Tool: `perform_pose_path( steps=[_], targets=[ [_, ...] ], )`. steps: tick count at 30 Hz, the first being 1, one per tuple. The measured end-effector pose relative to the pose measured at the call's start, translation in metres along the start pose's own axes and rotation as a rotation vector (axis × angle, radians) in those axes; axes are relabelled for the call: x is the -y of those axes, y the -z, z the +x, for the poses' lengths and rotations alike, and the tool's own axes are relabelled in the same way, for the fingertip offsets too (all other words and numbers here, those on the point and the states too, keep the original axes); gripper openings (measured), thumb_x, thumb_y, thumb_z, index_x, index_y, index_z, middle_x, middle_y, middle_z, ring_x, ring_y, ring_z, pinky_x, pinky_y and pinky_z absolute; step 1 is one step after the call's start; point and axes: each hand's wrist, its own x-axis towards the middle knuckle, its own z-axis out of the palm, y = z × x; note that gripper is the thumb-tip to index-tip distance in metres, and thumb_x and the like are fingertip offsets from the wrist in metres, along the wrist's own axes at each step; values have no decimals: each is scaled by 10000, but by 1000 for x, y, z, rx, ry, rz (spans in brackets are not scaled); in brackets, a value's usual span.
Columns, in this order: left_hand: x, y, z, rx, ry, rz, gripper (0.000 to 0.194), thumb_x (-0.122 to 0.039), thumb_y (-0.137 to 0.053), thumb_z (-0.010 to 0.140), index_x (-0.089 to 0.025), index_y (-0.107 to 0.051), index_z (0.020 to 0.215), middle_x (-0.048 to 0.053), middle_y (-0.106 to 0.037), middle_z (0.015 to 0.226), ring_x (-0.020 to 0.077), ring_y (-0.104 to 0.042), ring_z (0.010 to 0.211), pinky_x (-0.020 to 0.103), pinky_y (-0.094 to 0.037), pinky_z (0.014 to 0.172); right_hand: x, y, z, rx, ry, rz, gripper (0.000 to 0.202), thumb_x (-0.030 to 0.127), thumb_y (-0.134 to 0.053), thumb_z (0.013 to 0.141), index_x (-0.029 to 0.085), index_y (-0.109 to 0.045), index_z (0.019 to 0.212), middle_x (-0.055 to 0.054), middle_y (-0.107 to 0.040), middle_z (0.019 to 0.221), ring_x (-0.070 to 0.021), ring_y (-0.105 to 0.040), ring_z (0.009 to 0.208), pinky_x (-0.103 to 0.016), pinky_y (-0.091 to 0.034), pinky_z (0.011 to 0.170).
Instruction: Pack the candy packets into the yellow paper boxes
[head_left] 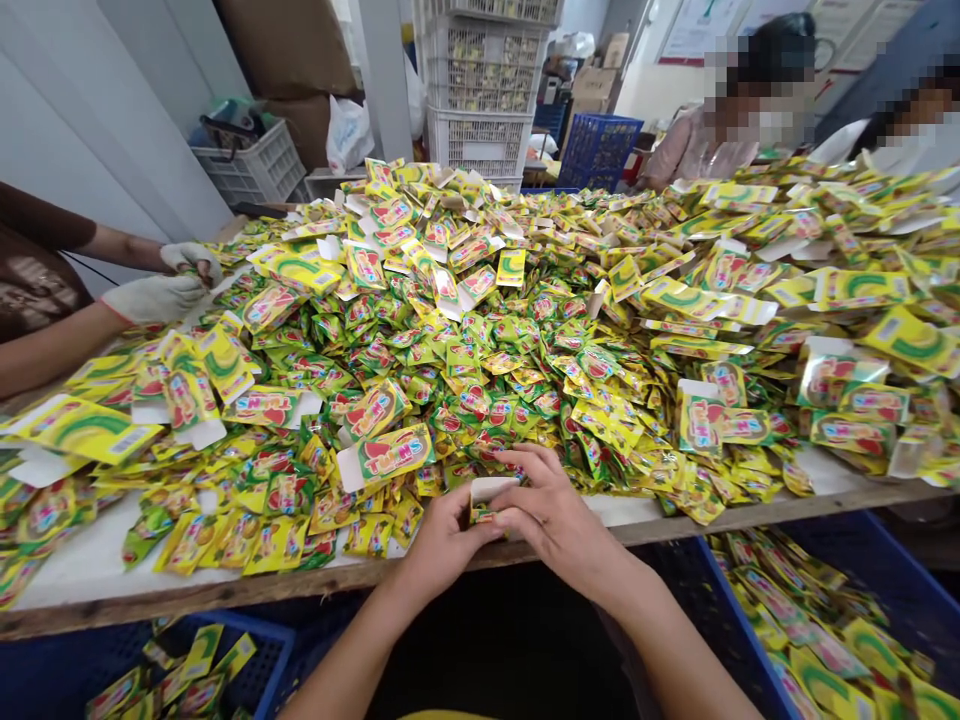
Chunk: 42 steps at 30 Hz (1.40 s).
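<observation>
Near the table's front edge, a small cardboard box with a white inner flap is held between my two hands. My left hand grips its left side, thumb along the near edge. On the other side, my right hand has its thumb and a bent finger on the box, while its other fingers reach over toward the pile. Just beyond lie green and yellow candy-like sachets with fruit pictures. A printed yellow box with a white open flap rests on the sachets to the left.
Flat yellow boxes are heaped across the table. Below the edge stand a blue crate at left and another blue crate at right, both holding filled-looking boxes. A co-worker's gloved hands are at far left; stacked white crates stand behind.
</observation>
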Motion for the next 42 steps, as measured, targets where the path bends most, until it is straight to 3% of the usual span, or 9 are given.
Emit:
perform_pose_path(
  steps=[4,7,16,21,26,31,36,39,42],
  targets=[
    [-7,4,-9,-40,85,1,386,-404,-501,914,-217,-625,1229,53,-647,1250,246,-540,1211,387,-402,1058,3,-9,-11,-299,-362,419,170,328,-585,884,210,-686,953,-39,-636,802,-157,-599,705,-273,-507,622],
    [-14,7,-10,8,124,-37,368,-408,-500,915,-223,-664,1188,51,-637,1280,240,-521,1251,395,-342,1115,0,-23,-11,-146,-599,753,180,354,-661,808,182,-676,859,64,-469,532,-59,-355,391,-186,-312,372],
    [-1,9,4,-397,16,56,255,-366,-718,753,-216,-753,957,46,-753,1023,222,-673,992,312,-523,920,-8,-25,4,-232,-428,733,210,362,-692,780,211,-781,896,-55,-642,802,-154,-584,723,-208,-465,494],
    [0,4,5,-364,-64,104,241,-330,-687,796,-222,-717,1010,31,-744,979,177,-684,872,263,-554,811,-12,-27,5,-286,-526,749,214,358,-778,679,186,-777,807,-6,-595,648,-112,-533,540,-233,-487,496],
    [-4,6,5,-292,-325,296,100,-223,-694,796,-220,-735,887,31,-731,912,186,-676,865,284,-551,802,-14,-27,1,-310,-364,628,156,362,-771,715,226,-785,790,-34,-650,727,-150,-603,663,-247,-508,564],
    [-3,13,-5,-180,-551,442,278,-118,-667,810,-282,-713,1030,31,-709,1047,178,-672,937,288,-553,848,-3,-28,-22,-302,-160,368,159,258,-631,858,248,-756,956,-56,-659,902,-163,-639,828,-284,-529,729],
    [0,12,-7,14,-618,528,421,-48,-585,849,-297,-624,1186,49,-653,1037,158,-642,957,264,-543,829,-10,34,-10,-36,33,53,360,61,-468,876,249,-697,1080,-44,-667,982,-152,-628,921,-275,-510,806],
    [0,7,-2,97,-549,598,451,-76,-513,894,-295,-561,1286,48,-602,940,136,-629,846,242,-535,747,-52,95,38,-190,-25,-329,457,-8,-447,830,222,-663,1160,-95,-619,1135,-212,-569,1061,-385,-436,934],
    [-5,15,-6,64,-518,637,428,-130,-489,916,-319,-558,1294,52,-615,982,148,-639,865,243,-542,747,-101,140,85,-49,-144,-513,393,34,-629,740,213,-706,1081,-124,-578,1186,-285,-510,1121,-490,-348,989]
  ],
)
